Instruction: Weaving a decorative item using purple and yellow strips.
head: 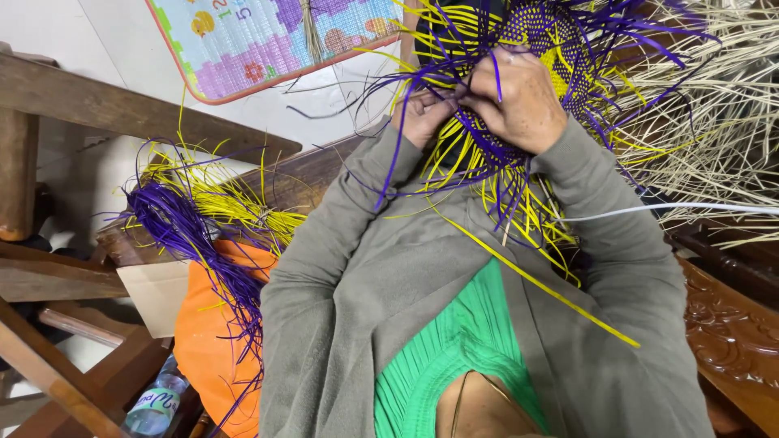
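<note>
A half-woven piece of purple and yellow strips [560, 40] is held up in front of me, loose strip ends hanging from it over my grey sleeves. My right hand [523, 101] is closed over the woven edge, gripping strips. My left hand [426, 113] pinches purple strips beside it; a ring shows on one finger. A long yellow strip [540, 284] trails down across my chest.
A bundle of loose purple and yellow strips [191, 215] lies on an orange cloth [211, 341] at the left. Pale natural strips [714, 122] pile at the right. Wooden furniture [81, 105] surrounds me. A plastic bottle [154, 401] stands low left. A colourful mat [268, 40] lies beyond.
</note>
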